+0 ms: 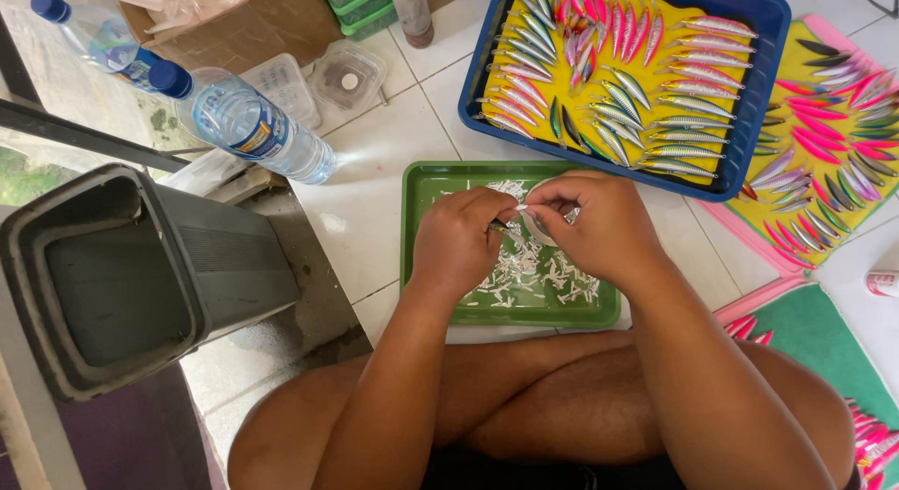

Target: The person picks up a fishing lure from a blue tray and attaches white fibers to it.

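Observation:
My left hand (459, 239) and my right hand (588, 223) meet over a green tray (423, 185) on the tiled floor. The left hand pinches a thin dark tool whose tip shows between the hands. The right hand grips a small roll of clear tape (541, 223), mostly hidden by its fingers. Many small white scraps (524, 270) lie scattered in the tray beneath both hands. My crossed legs sit just in front of the tray.
A blue tray (763, 40) with a yellow liner holds several fishing lures beyond the green tray. More lures lie on pink-edged mats (824, 171) at right. Two water bottles (248, 125), clear plastic boxes and a dark bin (122, 274) stand at left.

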